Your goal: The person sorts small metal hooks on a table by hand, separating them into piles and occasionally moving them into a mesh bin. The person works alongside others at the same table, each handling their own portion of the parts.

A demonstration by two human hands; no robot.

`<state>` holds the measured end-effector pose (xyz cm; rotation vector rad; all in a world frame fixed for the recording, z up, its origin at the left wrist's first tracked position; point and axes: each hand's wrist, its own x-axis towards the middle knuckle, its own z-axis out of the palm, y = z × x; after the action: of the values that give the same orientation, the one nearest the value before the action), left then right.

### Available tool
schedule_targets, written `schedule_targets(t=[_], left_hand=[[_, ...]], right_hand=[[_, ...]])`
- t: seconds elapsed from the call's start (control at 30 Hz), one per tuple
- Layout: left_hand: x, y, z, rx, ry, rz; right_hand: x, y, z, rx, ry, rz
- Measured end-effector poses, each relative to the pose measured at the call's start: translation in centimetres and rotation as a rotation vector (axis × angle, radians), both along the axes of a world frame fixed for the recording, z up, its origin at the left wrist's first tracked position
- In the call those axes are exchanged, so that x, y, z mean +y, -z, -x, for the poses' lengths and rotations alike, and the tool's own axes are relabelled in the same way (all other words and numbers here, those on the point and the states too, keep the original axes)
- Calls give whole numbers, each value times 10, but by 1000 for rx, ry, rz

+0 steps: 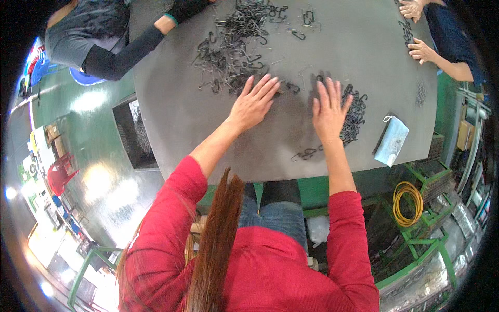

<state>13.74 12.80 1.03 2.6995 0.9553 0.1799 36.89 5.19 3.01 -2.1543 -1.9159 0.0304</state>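
Observation:
Both of my hands lie palm down on the grey tabletop [280, 140]. My left hand [255, 104] is open, its fingers stretched over the near edge of a large heap of small black hooks [236, 34] mixed with thin metal pins. A few hooks [293, 87] lie just beyond its fingertips. To the right, my right hand [329, 117] is open with fingers spread, against the left side of a smaller pile of black hooks [354, 117]. Its palm hides whatever is underneath. Several loose hooks [306, 154] lie nearer to me, left of my right wrist.
A blue face mask [392, 141] lies at the table's right. At the far left, a person's dark-gloved hand [189, 8] reaches in; at the far right, another person's bare hands [422, 51] touch more hooks. An open bin [136, 132] stands left; a yellow hose coil [407, 204] hangs right.

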Motion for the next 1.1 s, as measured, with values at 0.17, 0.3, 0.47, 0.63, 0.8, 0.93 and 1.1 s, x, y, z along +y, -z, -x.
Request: schedule_targets(t=[0.17, 0.3, 0.47, 0.63, 0.8, 0.93, 1.1], left_hand=[[-12, -13, 65, 30, -149, -9], [11, -12, 75, 12, -322, -9], [-3, -4, 127, 77, -565, -38], [-42, -5, 179, 53, -716, -63], [-63, -10, 140, 2, -637, 3], [-78, -9, 105, 31, -509, 98], [-90, -2, 146, 96, -547, 87]], right_hand=[[55, 3, 70, 204, -151, -64], [81, 24, 125, 206, -215, -34], [46, 14, 163, 264, -487, 55], [51, 16, 97, 80, 5, 8], [11, 39, 126, 157, -6, 39], [-21, 14, 187, 276, -254, 122], [27, 20, 161, 163, -175, 13]])
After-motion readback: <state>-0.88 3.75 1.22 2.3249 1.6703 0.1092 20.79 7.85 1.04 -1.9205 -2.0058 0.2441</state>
